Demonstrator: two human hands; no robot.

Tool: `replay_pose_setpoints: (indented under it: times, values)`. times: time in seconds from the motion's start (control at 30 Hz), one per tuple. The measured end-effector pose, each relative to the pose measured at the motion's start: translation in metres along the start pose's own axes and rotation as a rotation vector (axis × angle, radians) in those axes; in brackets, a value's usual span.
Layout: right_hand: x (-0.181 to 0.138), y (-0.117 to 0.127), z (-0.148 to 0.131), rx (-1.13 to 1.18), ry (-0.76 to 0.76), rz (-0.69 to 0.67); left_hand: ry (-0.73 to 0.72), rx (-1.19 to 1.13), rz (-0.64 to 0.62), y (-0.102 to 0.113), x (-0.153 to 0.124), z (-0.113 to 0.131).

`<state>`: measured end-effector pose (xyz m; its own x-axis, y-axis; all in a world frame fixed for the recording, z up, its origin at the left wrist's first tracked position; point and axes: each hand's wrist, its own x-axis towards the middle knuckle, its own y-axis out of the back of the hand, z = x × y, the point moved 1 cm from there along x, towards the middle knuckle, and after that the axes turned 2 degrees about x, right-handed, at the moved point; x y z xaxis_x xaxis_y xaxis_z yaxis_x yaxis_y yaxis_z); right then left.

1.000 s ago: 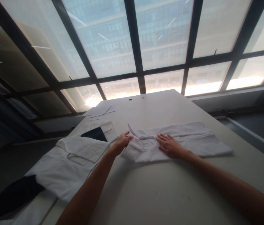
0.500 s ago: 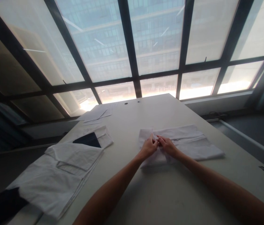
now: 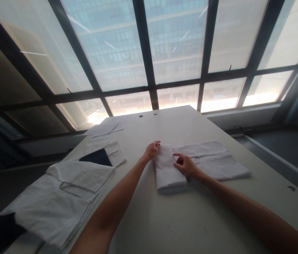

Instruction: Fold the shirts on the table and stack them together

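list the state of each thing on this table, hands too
white cloth garment, lying flat, left end folded over
left hand, touching the fold's far corner, grip unclear
right hand, fingers bent, resting on the garment
stack of white cloth garments, folded, untouched
dark navy cloth, lying flat
white paper sheets, flat, overlapping

The folded cloth (image 3: 170, 169) at the centre is plain white, the stack of garments (image 3: 67, 190) at near left is white with a navy piece (image 3: 96, 157), and the surface (image 3: 180, 218) is pale cream.
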<state>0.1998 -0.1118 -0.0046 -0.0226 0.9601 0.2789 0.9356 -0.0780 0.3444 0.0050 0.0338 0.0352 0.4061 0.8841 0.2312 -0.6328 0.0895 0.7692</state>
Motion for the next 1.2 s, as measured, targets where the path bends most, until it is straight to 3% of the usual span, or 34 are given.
replay_pose_setpoints:
  times: [0.17,0.33,0.43,0.6,0.8,0.9,0.97,1.07,1.2]
  values:
    - [-0.004,0.0,-0.01,0.013,0.068,0.018,-0.126,-0.079,-0.196,0.0,0.019,0.003]
    - [-0.008,-0.001,-0.014,-0.052,0.124,0.079,-0.257,-0.175,-0.229,-0.009,0.018,0.014]
    - [-0.01,0.0,-0.011,-0.184,0.06,0.071,-0.255,0.006,-0.236,-0.021,0.012,0.018]
    - [-0.011,0.002,-0.011,-0.354,0.036,0.038,-0.249,0.272,-0.023,-0.033,-0.012,0.033]
    - [-0.013,0.003,-0.014,-0.452,0.071,-0.012,-0.319,0.367,-0.212,-0.056,-0.044,0.045]
    - [-0.016,0.004,-0.021,-0.49,0.166,-0.007,-0.306,0.385,-0.236,-0.062,-0.048,0.042]
    - [-0.02,0.006,-0.03,-0.457,0.293,-0.058,-0.316,0.383,-0.225,-0.064,-0.047,0.04]
    - [-0.028,0.008,-0.044,-0.416,0.431,-0.25,-0.346,0.376,-0.222,-0.063,-0.043,0.036]
    - [-0.039,0.006,-0.052,-0.516,0.441,-0.506,-0.35,0.376,-0.234,-0.059,-0.038,0.025]
